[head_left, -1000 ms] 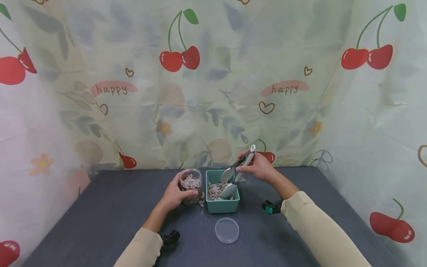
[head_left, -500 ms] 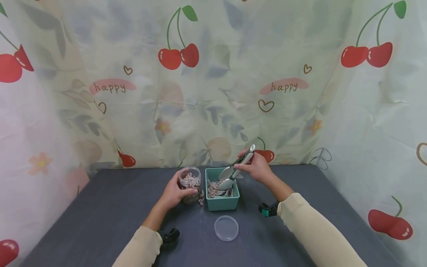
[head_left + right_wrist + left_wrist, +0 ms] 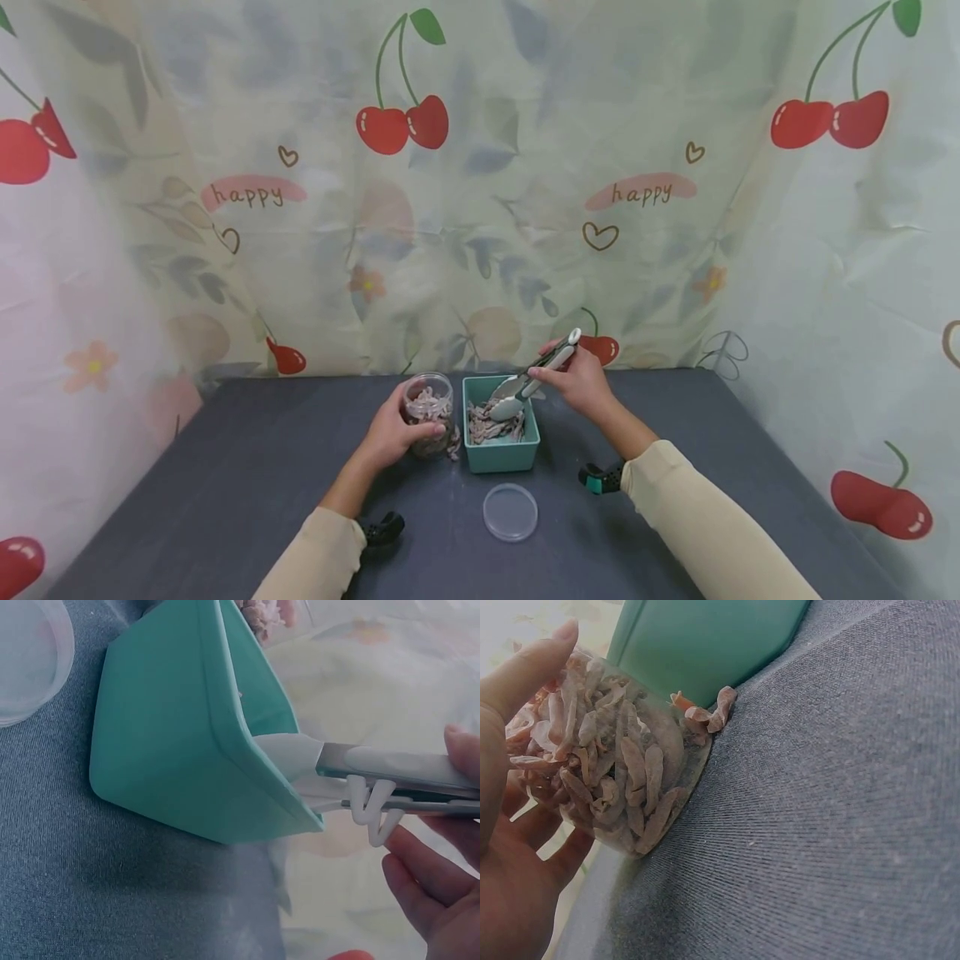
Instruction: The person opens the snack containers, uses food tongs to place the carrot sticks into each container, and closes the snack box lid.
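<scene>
My left hand grips a clear round jar from its left side, thumb across the front. Pale pinkish-brown dried strips fill the jar, and it stands on the cloth. To its right stands a teal rectangular box with more of the same strips inside. With my right hand I hold silver-and-white tongs, fingers and thumb round the handles. The white tong heads reach down into the box, close together over the strips. In the right wrist view the box wall hides their tips.
A clear round lid lies on the dark cloth-covered table in front of the box. One or two loose strips lie between jar and box. A printed curtain closes off the back and sides.
The tong heads have come closer together inside the box as my right hand squeezed the handles. My left hand and the jar stay in place.
</scene>
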`<state>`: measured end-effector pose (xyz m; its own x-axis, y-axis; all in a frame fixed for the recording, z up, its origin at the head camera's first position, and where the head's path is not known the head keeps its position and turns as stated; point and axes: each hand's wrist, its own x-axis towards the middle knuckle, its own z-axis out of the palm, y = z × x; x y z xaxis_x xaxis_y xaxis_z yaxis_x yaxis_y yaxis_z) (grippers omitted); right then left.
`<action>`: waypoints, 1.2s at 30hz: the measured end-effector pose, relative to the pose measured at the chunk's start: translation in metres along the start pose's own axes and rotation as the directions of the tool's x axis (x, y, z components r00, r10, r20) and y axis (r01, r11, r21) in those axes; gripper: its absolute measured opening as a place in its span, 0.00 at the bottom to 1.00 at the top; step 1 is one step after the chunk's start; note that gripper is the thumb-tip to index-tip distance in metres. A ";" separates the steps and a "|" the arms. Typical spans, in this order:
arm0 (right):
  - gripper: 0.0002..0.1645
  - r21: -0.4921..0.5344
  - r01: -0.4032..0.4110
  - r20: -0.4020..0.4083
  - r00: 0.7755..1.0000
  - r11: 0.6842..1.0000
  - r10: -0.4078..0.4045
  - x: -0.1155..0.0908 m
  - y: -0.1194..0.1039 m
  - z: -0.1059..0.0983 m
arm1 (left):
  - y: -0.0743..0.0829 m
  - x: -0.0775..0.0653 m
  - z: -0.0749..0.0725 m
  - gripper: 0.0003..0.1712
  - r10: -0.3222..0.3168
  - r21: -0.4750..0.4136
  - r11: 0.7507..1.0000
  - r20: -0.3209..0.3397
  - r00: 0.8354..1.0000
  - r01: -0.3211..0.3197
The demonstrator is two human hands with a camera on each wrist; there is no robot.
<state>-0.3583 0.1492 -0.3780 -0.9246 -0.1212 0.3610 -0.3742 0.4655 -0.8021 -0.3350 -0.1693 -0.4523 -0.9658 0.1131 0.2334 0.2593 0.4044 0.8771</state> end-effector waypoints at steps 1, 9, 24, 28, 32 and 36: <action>0.21 0.005 -0.004 0.006 1.000 1.000 0.004 0.000 0.000 0.000 | 0.000 0.000 0.000 0.50 0.000 -0.001 1.000 0.000 1.000 0.000; 0.24 0.067 0.013 0.047 0.999 0.998 -0.016 0.003 -0.003 -0.006 | 0.000 0.000 -0.001 0.50 -0.001 -0.005 1.000 0.004 1.000 0.001; 0.28 0.073 0.029 0.166 0.985 0.997 -0.041 0.000 -0.010 -0.020 | 0.002 -0.002 0.001 0.50 0.020 -0.016 1.000 0.003 1.000 -0.020; 0.28 0.075 0.023 0.216 0.976 0.997 -0.039 0.000 -0.005 -0.019 | 0.001 -0.002 0.001 0.50 0.011 -0.005 1.000 0.007 1.000 -0.011; 0.28 0.089 0.001 0.240 0.970 0.996 -0.023 0.000 0.002 -0.018 | -0.001 -0.002 0.000 0.50 0.005 0.001 1.000 0.008 1.000 -0.005; 0.27 0.104 -0.016 0.214 0.977 0.994 -0.006 0.000 0.005 -0.015 | -0.002 -0.001 -0.001 0.49 0.013 -0.003 1.000 -0.002 1.000 -0.013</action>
<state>-0.3590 0.1651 -0.3747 -0.9160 -0.3088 0.2560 -0.3643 0.3736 -0.8530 -0.3346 -0.1707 -0.4535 -0.9625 0.1166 0.2451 0.2714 0.4005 0.8752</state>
